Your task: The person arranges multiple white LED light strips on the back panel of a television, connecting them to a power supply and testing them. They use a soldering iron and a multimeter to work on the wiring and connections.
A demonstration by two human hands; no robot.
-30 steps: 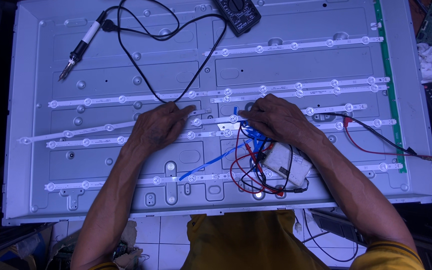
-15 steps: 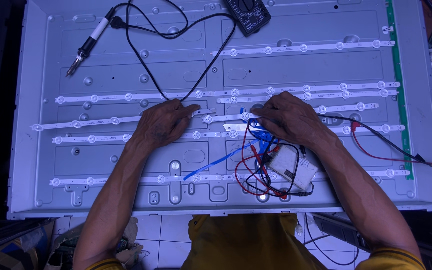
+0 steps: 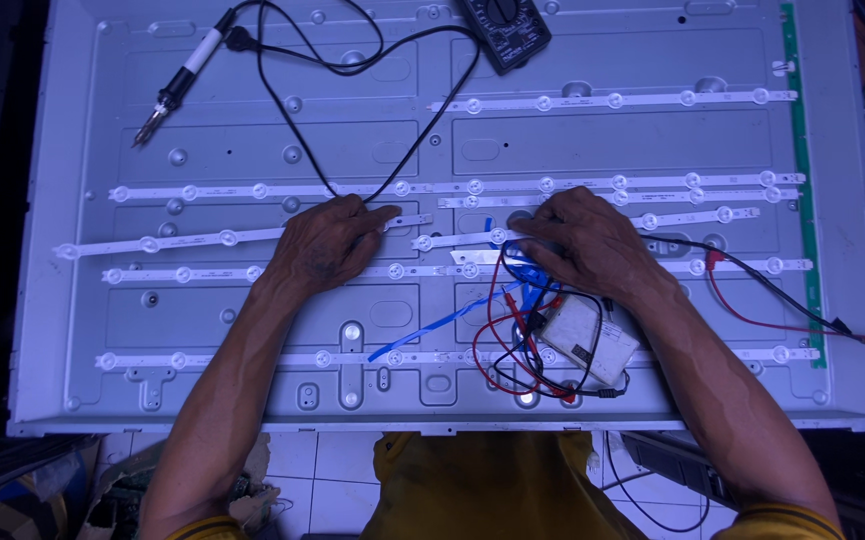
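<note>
Left hand [image 3: 327, 243] flat, fingers pressing end of light strip [image 3: 222, 238] at panel [image 3: 572, 140] centre. Right hand [image 3: 587, 238] curled, fingertips pinching next strip [image 3: 457, 240] by blue wire [image 3: 432, 325]; grip partly hidden. White box [image 3: 587, 338] w/ red+black leads at 6 o'clock of right hand. Soldering iron [image 3: 180, 85] at 11 o'clock, meter [image 3: 502, 30] at 12.

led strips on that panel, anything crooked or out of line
Yes. The strip under the left hand slants, its left end lower, while the other strips lie level. The right hand rests on another loose piece.
</note>
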